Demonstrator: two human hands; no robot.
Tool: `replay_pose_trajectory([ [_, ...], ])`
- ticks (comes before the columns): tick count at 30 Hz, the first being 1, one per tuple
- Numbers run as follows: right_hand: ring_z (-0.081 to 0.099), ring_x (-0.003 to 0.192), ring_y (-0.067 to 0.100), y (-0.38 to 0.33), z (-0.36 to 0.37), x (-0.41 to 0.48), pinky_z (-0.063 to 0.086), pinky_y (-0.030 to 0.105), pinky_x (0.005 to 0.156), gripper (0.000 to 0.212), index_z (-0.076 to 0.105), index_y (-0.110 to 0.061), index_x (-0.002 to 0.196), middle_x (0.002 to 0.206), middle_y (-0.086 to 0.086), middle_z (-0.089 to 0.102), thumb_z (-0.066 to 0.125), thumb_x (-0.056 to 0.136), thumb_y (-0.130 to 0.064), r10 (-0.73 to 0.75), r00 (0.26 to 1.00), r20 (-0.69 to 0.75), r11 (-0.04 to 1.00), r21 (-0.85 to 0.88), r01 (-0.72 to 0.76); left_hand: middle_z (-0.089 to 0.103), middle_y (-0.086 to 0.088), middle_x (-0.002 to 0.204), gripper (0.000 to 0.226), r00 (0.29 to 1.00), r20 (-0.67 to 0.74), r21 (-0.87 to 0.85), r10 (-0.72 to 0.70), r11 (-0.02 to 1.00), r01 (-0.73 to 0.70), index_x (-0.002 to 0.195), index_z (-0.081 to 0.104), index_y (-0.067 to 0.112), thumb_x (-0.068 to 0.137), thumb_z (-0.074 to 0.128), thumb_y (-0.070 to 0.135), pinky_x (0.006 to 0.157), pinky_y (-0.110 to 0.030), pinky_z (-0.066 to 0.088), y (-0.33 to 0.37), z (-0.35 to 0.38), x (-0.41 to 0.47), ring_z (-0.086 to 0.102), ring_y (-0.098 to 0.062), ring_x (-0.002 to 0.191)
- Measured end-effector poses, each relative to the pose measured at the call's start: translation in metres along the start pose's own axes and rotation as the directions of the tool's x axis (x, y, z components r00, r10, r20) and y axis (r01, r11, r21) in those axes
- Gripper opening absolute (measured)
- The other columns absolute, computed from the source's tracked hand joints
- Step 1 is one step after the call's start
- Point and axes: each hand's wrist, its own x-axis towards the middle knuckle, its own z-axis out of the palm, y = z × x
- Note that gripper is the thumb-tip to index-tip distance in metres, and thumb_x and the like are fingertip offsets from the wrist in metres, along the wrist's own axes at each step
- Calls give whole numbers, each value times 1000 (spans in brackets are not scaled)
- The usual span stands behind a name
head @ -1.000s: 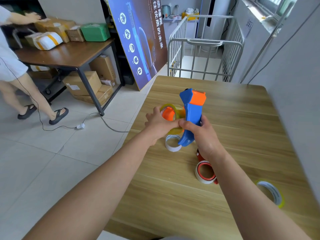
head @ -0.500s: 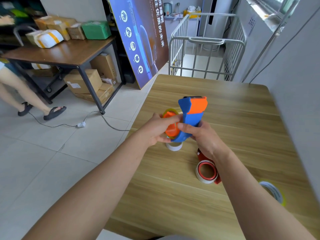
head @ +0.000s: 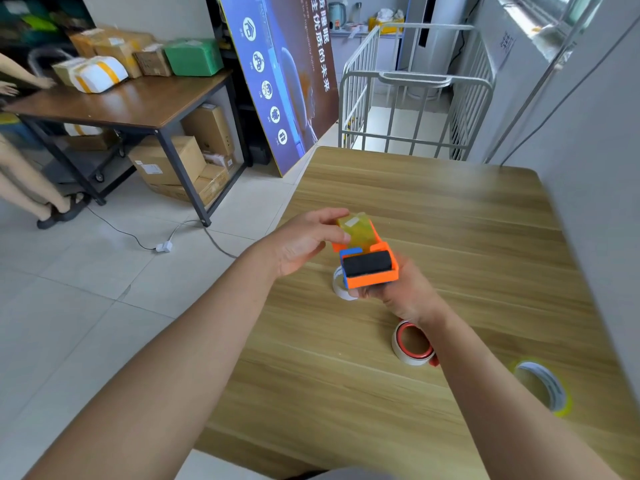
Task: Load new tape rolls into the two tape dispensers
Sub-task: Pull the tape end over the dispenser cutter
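My right hand (head: 401,296) grips a blue and orange tape dispenser (head: 369,268) above the wooden table (head: 433,209), its black roller end turned toward me. A yellowish tape roll (head: 356,228) sits in the dispenser's far end, and the fingers of my left hand (head: 304,240) hold that roll. A white empty core (head: 341,289) lies on the table under the dispenser. A second, red dispenser with a white roll (head: 412,344) lies beside my right wrist. A yellow-edged tape roll (head: 543,386) rests near the right side of the table.
A grey wall (head: 588,202) runs close along the table's right side. A metal cage cart (head: 412,109) stands beyond the far edge. Left, across tiled floor, another person (head: 20,178) stands at a dark table (head: 121,102) with parcels.
The dispenser has tipped from upright to pointing its roller end at me. My left hand has moved to the tape roll on top. The view has shifted slightly.
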Motion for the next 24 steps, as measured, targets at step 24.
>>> replay_pose_trajectory([
  [24, 51, 72, 16, 2, 8, 7, 44, 34, 68, 22, 62, -3, 95, 82, 16, 63, 62, 75, 3, -121, 991, 56, 914, -384, 134, 62, -4, 109, 34, 985, -75, 61, 153, 987, -149, 106, 60, 16, 75, 72, 13, 63, -21, 50, -6, -6, -7, 60, -18, 93],
])
